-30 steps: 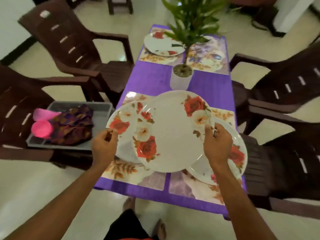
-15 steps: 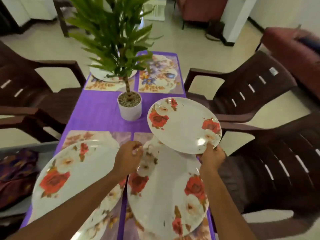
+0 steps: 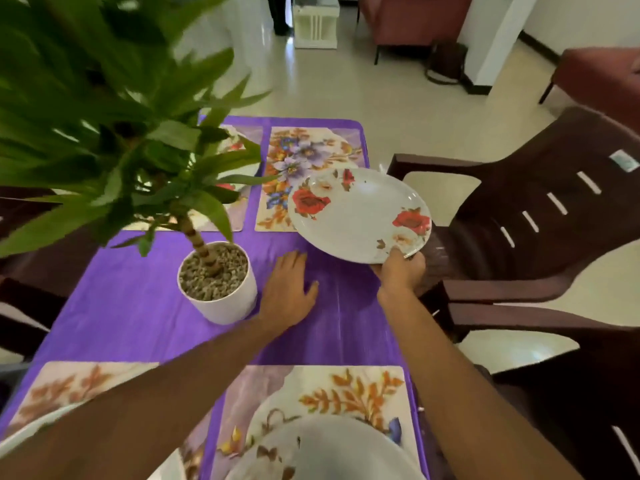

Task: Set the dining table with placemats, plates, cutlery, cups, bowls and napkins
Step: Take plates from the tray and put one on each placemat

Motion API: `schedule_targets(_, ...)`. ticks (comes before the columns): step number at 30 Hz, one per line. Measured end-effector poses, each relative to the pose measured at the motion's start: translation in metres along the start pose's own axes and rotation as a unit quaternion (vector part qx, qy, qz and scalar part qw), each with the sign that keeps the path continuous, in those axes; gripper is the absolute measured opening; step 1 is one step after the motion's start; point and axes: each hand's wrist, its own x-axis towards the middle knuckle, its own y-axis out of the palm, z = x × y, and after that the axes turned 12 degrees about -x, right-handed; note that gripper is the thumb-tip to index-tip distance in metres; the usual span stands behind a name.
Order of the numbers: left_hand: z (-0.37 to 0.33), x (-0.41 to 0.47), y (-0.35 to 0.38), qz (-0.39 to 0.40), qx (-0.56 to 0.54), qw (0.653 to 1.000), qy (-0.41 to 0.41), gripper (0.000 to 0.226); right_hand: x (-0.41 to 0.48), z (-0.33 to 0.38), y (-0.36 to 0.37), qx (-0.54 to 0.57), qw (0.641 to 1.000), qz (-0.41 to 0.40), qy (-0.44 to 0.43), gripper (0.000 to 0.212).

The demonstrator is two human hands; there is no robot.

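Observation:
My right hand [image 3: 401, 271] grips the near rim of a white plate with red roses [image 3: 358, 216], held tilted in the air over the table's far right side. Beneath its far edge lies a floral placemat [image 3: 304, 157] with nothing on it. My left hand [image 3: 287, 292] rests flat, fingers spread, on the purple tablecloth [image 3: 131, 299] beside the plant pot. A plate [image 3: 325, 452] sits on the near right placemat [image 3: 349, 389]. Another plate's rim [image 3: 31, 431] shows on the near left placemat [image 3: 79, 382]. A far left plate [image 3: 239, 147] is mostly hidden by leaves.
A leafy plant in a white pot [image 3: 218, 285] stands at the table's middle, its leaves [image 3: 104, 116] blocking the far left. Dark brown plastic chairs [image 3: 540, 216] line the right side. Tiled floor, a white pillar and red seats lie beyond.
I have leaned forward over the table. My right hand carried the rose plate farther toward the far right placemat. My left hand left the near plate and now rests flat on the cloth.

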Motion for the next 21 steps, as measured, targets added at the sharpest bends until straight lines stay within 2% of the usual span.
schedule_targets(5, 0.003, 0.058, 0.009, -0.044, 0.038, 0.998, -0.008, 0.058, 0.044, 0.01, 0.053, -0.01, 1.0, 0.024, -0.014, 0.026)
schedule_targets(8, 0.006, 0.082, 0.018, -0.071, 0.057, 0.996, 0.002, 0.058, 0.062, 0.016, 0.082, 0.001, 0.999, 0.034, -0.016, 0.031)
schedule_targets(13, 0.008, 0.084, 0.034, -0.106, 0.106, 0.989, -0.011, 0.053, 0.079, 0.012, 0.115, -0.062, 0.997, 0.045, -0.026, 0.038)
schedule_targets(21, 0.006, 0.084, 0.034, -0.098, 0.135, 0.986, -0.017, 0.051, 0.087, 0.011, 0.141, -0.081, 0.994, 0.063, -0.024, 0.036)
